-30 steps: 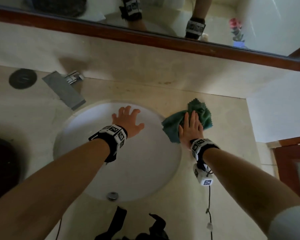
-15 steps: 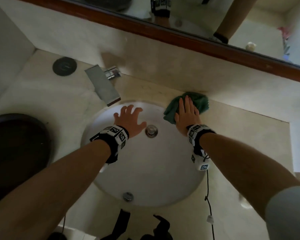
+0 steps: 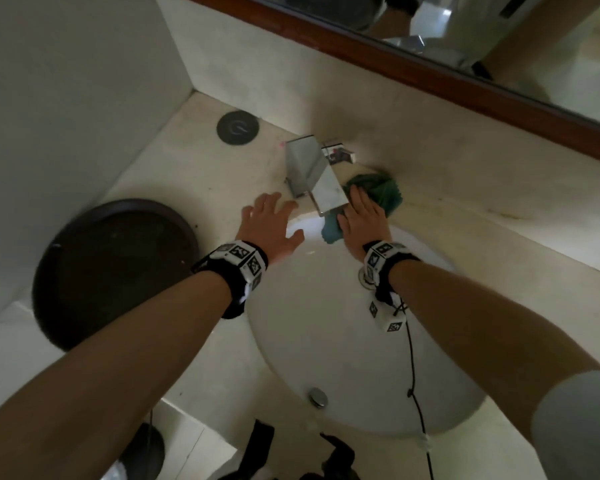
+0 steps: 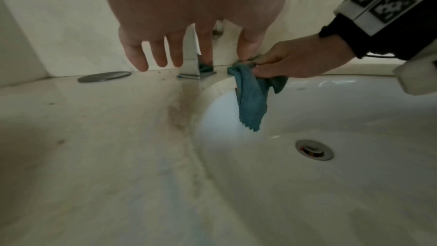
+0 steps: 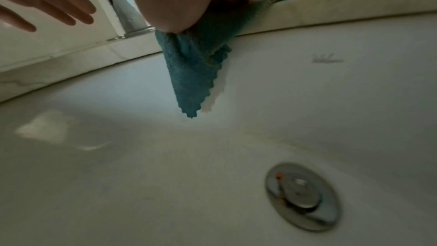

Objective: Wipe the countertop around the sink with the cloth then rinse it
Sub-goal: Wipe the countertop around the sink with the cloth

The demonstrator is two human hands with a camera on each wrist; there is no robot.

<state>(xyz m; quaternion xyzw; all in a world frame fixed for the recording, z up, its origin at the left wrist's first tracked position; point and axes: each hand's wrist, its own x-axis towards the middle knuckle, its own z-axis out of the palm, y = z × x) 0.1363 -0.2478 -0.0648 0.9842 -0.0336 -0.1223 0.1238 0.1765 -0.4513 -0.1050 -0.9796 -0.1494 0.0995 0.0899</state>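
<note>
While right hand (image 3: 362,216) presses, cloth (image 4: 252,98) overhangs sink (image 3: 343,341)

The light is dim and soft in all three views, with a bright patch on the back wall of the sink (image 3: 302,233) and small glare spots on its white surface. Both wrist views are blurred, and their edges bend strongly. The cloth (image 5: 191,74) throws a faint shadow.

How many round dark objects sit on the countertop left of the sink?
2. A small flat disc lies near the back wall, left of the faucet. A large dark round tray sits nearer the front, under the left forearm. Nothing suggests more, though the arms cover some counter.
</note>
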